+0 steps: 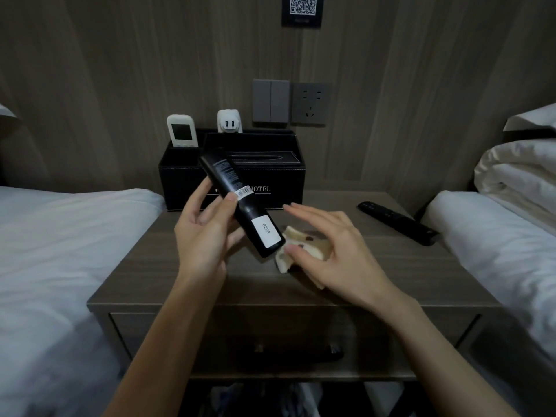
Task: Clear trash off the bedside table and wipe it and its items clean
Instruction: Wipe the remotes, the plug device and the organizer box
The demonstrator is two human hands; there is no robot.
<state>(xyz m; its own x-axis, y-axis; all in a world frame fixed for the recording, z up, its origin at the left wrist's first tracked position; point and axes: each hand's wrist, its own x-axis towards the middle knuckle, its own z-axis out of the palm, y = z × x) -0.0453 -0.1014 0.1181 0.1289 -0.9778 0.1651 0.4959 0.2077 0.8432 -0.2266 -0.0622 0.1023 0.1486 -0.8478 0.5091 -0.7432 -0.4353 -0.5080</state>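
Observation:
My left hand (204,233) holds a black remote control (240,203) tilted above the wooden bedside table (376,266), its back side up with a white label near the lower end. My right hand (337,251) hovers just right of it, thumb and palm holding a cream cloth (304,246) with dark spots while the fingers are spread. The cloth sits right beside the remote's lower end. A second black remote (397,222) lies flat at the table's right side.
A black hotel tissue box organizer (270,173) stands at the back of the table, holding a white air-conditioner remote (182,130) and a white plug adapter (229,121). White beds (54,251) flank both sides. A drawer with a dark handle (294,352) is below.

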